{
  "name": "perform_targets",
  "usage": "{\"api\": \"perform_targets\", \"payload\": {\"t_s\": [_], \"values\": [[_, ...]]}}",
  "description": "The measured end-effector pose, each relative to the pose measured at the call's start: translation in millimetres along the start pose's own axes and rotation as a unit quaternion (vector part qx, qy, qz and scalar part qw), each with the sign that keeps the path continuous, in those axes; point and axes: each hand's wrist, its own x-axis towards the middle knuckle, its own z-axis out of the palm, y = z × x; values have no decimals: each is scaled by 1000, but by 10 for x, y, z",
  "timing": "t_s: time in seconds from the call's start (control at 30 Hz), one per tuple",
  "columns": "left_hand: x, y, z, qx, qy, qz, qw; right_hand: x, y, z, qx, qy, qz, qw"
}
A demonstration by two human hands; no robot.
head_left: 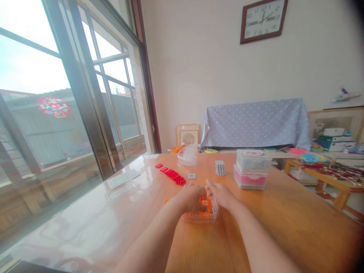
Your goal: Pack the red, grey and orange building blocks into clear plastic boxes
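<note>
Low over the wooden table, my left hand (193, 198) dips into a clear plastic box (203, 218) of orange plastic pieces (208, 204). Its fingers are curled on one of these pieces, though the fingertips are partly hidden. My right hand (220, 192) is at the far right side of the same box, fingers closed against its rim. Beyond my hands, a row of red plastic pieces (173, 175) lies fanned out, overlapping. A single grey piece (192, 176) lies flat near it, and a stack of grey pieces (220, 168) stands farther right.
Two stacked clear boxes (251, 170), the lower with pink contents, stand at the right. An open clear tub (187, 156) holding a plastic bag sits at the far edge. At left lie a clear lid (123, 190) and a pale flat sheet (123, 179) on the table (284, 227).
</note>
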Motion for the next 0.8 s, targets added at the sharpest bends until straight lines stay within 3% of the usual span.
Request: {"api": "perform_targets", "payload": {"t_s": [0.2,0.43,0.63,0.8], "values": [[20,4,88,-7,-2,2,1000,13,4,-24,-6,-2,0,1000],[-134,-11,-73,-27,27,-22,999,16,7,-35,-14,-2,2,1000],[-374,-449,-149,-75,94,-86,989,-17,-36,-63,-15,3,6,1000],[-692,-850,-171,-97,68,-151,981,-28,-27,-55,-6,5,11,1000]]}}
